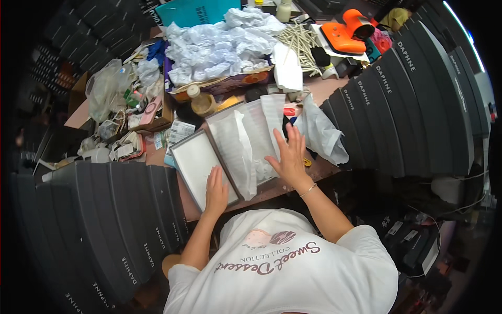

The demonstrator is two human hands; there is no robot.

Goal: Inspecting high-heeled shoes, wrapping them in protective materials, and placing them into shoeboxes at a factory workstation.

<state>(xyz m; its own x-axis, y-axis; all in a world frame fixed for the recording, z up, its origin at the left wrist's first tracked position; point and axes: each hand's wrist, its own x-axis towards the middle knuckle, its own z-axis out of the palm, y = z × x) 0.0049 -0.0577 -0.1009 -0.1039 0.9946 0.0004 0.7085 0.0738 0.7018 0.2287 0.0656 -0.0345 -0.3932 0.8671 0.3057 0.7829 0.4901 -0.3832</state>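
My left hand [216, 190] lies flat with its fingers stretched out on the right part of a shallow dark-rimmed box lid [196, 162], whose white inside faces up. Just right of the lid stands a shoe box lined with white wrapping paper [238, 146]; the sheets stick up and fold outward over its sides. Over the right edge of that paper, my right hand [290, 157] is spread open, fingers pointing away from me. Neither hand grips anything. What lies inside the box under the paper is mostly hidden.
Tall stacks of dark shoe boxes rise at the left [104, 220] and right [402, 104]. Behind, a carton holds crumpled white paper [214, 49]. An orange tape dispenser [345, 39], paper sticks [298, 44] and a capped bottle [201, 102] stand at the back.
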